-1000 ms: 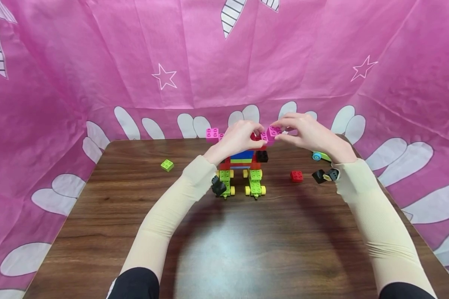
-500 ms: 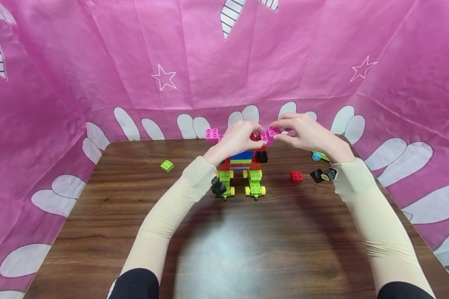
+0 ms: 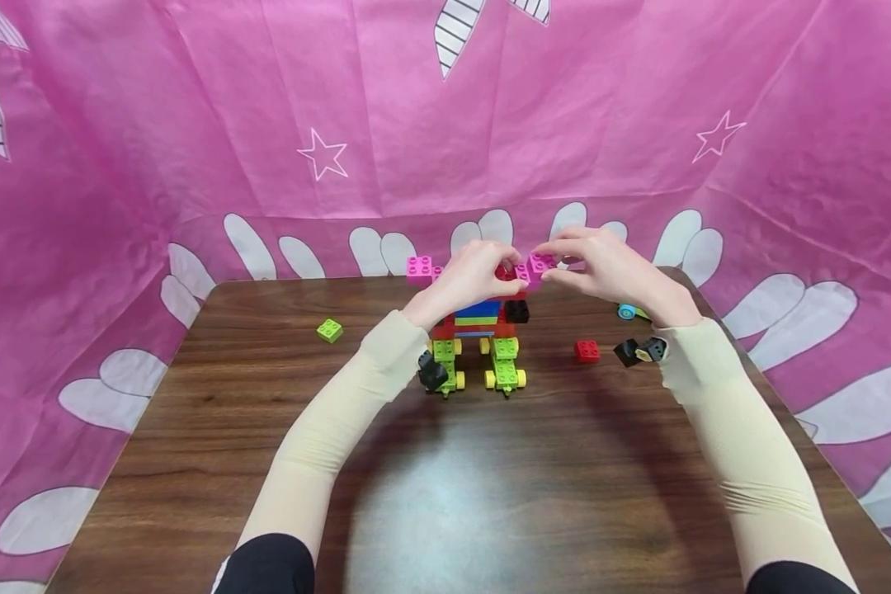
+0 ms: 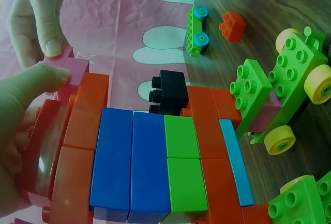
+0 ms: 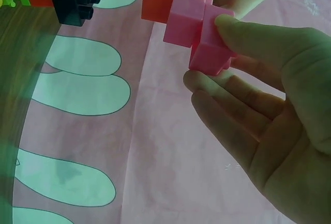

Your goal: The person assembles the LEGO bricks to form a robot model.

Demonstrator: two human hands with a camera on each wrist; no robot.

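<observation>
A figure of building bricks stands on the table, with blue bricks (image 4: 111, 162) in its body and green wheeled bases (image 3: 506, 373) for feet. My left hand (image 3: 471, 272) grips its top, the thumb on the inner pink brick (image 5: 185, 17) and the fingers around the red brick (image 4: 46, 151). At the end of this arm my right hand (image 3: 605, 264) pinches the outer pink brick (image 5: 211, 45) between thumb and fingers. The two pink bricks meet, the outer one stepped off the inner. On the figure's other side another pink brick (image 3: 419, 269) sticks out.
A black brick (image 4: 173, 90) juts from the figure's side below the pink bricks. A loose red brick (image 3: 586, 351) and a green wheeled base (image 4: 194, 31) lie to the right, a lime brick (image 3: 330, 331) to the left. Pink cloth (image 3: 386, 107) hangs behind the table (image 3: 267, 396).
The right wrist has shifted very slightly left. Both hands keep their hold at the top of the figure, and the loose bricks lie where they were.
</observation>
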